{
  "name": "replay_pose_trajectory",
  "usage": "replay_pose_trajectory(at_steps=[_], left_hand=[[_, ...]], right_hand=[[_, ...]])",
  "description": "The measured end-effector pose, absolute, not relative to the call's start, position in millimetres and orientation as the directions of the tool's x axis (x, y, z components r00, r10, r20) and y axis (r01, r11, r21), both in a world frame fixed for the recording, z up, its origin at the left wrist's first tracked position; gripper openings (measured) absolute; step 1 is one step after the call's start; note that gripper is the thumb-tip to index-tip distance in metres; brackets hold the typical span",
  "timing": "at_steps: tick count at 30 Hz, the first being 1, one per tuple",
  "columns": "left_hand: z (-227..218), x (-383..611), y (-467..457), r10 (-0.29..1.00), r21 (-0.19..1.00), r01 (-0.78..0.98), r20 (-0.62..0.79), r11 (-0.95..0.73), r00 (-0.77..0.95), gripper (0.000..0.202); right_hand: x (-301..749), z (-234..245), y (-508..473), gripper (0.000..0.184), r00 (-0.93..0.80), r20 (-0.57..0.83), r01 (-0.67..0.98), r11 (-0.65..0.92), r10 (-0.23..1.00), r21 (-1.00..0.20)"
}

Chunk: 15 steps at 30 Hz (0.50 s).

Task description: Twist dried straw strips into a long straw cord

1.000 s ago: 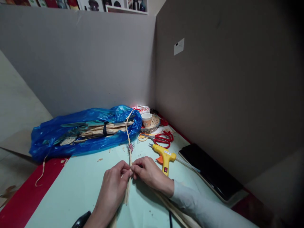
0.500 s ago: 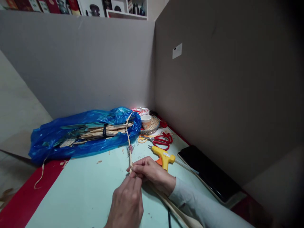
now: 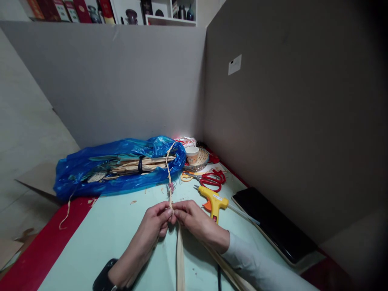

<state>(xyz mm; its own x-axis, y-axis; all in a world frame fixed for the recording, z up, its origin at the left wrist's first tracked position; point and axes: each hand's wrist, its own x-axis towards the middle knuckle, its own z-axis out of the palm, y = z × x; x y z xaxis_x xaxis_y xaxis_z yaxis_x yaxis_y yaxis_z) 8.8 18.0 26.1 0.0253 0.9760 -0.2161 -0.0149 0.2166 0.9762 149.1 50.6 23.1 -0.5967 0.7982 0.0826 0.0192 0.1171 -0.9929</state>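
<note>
A thin twisted cord of pale dried plant fibre (image 3: 169,171) runs from the blue bag down to my fingers. My left hand (image 3: 157,220) pinches the cord's near end between thumb and fingers. Right beside it, my right hand (image 3: 194,220) is closed on the same spot, fingertips almost touching the left ones. Below the hands a flat, untwisted fibre strip (image 3: 180,258) hangs toward me, and another strip (image 3: 226,266) passes under my right forearm. The exact crossing of the strips is hidden by my fingers.
A blue plastic bag (image 3: 72,165) holds a tied bundle of dried strips (image 3: 151,164). To the right lie red-handled scissors (image 3: 212,180), a yellow glue gun (image 3: 216,202) and a black flat object (image 3: 273,222). A paper cup (image 3: 192,154) stands on a woven tray (image 3: 202,159).
My left hand has turned and risen from below to the left side of the cord, facing the right hand. One strip now hangs straight down between them. The view has shifted slightly left.
</note>
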Motion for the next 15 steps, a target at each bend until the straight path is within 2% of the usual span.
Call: replay_pose_trajectory(at_steps=[2,4,7,11,15], left_hand=[[25.3,10.0,16.9,0.975,0.975,-0.003,-0.223,0.223,0.011,0.032],[23.9,11.2,15.4,0.973,0.973,0.026,-0.229,0.229,-0.013,0.032],[19.5,12.2,14.0,0.975,0.970,0.108,-0.213,0.219,-0.063,0.025],[14.5,9.4,15.3,0.986,0.957,0.247,-0.126,0.150,-0.113,0.025],[15.0,7.5,15.5,0.990,0.925,0.368,-0.053,0.097,-0.127,0.024]], right_hand=[[153.4,28.5,46.3,0.018,-0.603,0.126,0.154,0.271,0.787,-0.950],[157.2,33.1,39.6,0.014,-0.593,0.143,0.336,0.405,0.792,-0.851],[160.0,33.8,31.3,0.020,-0.568,0.124,0.533,0.479,0.814,-0.698],[160.2,28.3,32.3,0.015,-0.562,0.139,0.667,0.546,0.816,-0.507],[160.4,31.1,36.0,0.019,-0.557,0.177,0.700,0.574,0.811,-0.425]])
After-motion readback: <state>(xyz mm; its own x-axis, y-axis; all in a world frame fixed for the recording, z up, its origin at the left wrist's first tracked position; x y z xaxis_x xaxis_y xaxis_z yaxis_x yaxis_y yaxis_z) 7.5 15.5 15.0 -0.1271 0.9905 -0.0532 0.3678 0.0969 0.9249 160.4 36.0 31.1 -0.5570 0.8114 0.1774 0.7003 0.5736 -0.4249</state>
